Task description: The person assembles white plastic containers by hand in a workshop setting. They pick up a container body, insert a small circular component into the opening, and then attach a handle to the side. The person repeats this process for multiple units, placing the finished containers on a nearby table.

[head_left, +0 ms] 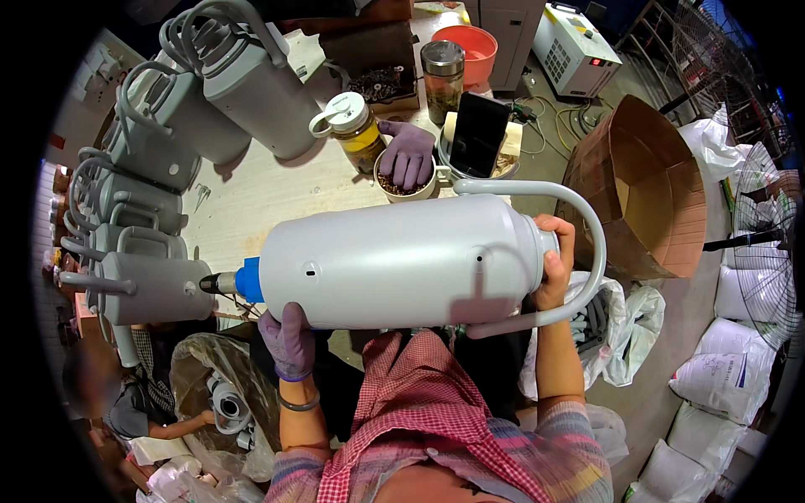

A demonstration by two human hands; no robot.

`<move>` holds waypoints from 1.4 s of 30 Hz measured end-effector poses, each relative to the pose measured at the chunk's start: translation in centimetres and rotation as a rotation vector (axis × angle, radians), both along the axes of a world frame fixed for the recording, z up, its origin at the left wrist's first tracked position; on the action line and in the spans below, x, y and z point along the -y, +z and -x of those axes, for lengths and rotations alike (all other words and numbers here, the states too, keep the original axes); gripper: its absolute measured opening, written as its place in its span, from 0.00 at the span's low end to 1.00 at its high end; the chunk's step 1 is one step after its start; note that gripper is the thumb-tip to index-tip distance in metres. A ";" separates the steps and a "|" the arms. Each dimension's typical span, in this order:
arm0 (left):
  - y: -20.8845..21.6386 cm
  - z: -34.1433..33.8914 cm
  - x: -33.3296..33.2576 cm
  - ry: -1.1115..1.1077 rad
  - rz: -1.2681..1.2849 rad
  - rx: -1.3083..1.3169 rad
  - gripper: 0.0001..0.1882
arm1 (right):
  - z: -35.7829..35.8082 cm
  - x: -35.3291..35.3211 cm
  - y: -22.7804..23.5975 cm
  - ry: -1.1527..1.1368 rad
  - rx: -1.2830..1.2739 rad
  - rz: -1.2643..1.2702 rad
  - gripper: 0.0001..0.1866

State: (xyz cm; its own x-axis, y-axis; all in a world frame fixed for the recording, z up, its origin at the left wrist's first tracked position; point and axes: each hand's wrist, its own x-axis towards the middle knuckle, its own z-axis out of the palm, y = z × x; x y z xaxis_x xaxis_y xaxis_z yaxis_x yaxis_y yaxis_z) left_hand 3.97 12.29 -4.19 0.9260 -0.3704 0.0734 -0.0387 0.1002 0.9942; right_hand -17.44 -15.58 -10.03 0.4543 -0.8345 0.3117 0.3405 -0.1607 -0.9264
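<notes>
A large grey jug body (377, 264) lies sideways in front of me, its looped carry handle (597, 251) on the right. Closed around the neck end is my bare right hand (553, 261). My left hand (289, 339), in a purple glove, grips the jug's lower edge near its base. Small holes show in the jug's side. Against the base end sits a blue piece (249, 279) joined to a black and metal tool tip (220, 283); the join is hidden. Behind the jug, a loose purple glove (408, 155) rests over a white cup (407, 198) of small brown parts.
Several grey jugs (260, 105) stand or lie at the left. A white-lidded jar (356, 134), a phone (480, 134), a glass jar (443, 80) and a red bucket (470, 57) stand behind. At right is a cardboard box (633, 189). Another person's hand (207, 417) is lower left.
</notes>
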 end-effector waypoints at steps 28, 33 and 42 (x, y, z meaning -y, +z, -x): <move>-0.8 -1.0 -1.0 -0.004 0.069 -0.018 0.16 | -0.9 0.0 -0.3 0.012 0.006 0.065 0.25; -1.0 -1.4 -1.9 -0.036 0.060 -0.004 0.16 | -1.1 -0.3 -0.2 0.038 -0.001 0.066 0.26; -3.3 -3.0 -4.5 -0.159 0.030 0.015 0.16 | -1.1 -0.5 -2.1 0.057 0.006 0.079 0.29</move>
State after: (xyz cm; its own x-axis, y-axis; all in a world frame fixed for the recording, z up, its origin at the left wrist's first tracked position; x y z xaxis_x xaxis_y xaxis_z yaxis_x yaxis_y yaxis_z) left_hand 6.99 16.77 -7.46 0.8546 -0.5095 0.1004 -0.0352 0.1360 0.9901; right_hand -16.39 -15.05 -12.10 0.4979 -0.7803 0.3785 0.3569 -0.2135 -0.9094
